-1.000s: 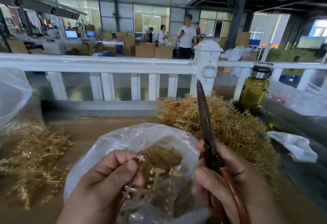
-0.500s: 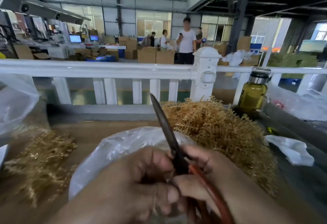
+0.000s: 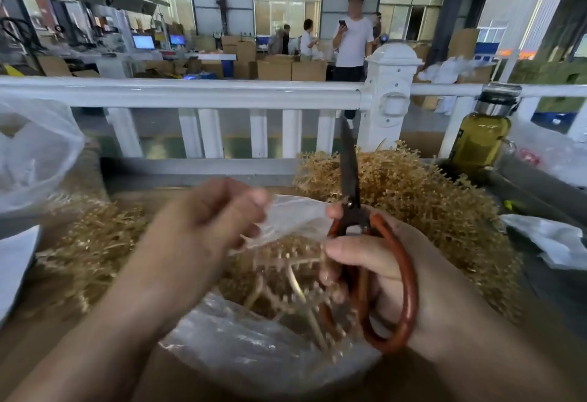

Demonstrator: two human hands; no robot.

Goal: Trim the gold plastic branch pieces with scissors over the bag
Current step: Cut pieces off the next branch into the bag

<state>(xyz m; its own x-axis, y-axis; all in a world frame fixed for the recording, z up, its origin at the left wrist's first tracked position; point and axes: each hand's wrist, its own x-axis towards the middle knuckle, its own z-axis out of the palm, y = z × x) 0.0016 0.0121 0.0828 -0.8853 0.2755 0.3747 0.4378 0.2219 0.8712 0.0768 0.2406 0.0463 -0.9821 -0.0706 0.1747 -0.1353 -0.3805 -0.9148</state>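
The bag [image 3: 254, 357] lies open at 6 o'clock on the tabletop [image 3: 38, 347]; branches [image 3: 286, 277] sit inside it; spare piles at 2 and 9; right hand [image 3: 397, 274] grips scissors [image 3: 351, 179], blades together, pointing to 12; left hand [image 3: 203, 230] is blurred, its hold unclear; the raised tip could snag the film or nick fingers; stem ends are hidden.

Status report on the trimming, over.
Right hand grips red-handled metal scissors, blades shut, pointing up. Left hand blurred at rim of clear plastic bag, grip unclear. Gold plastic branch pieces inside bag. Nothing blocking.
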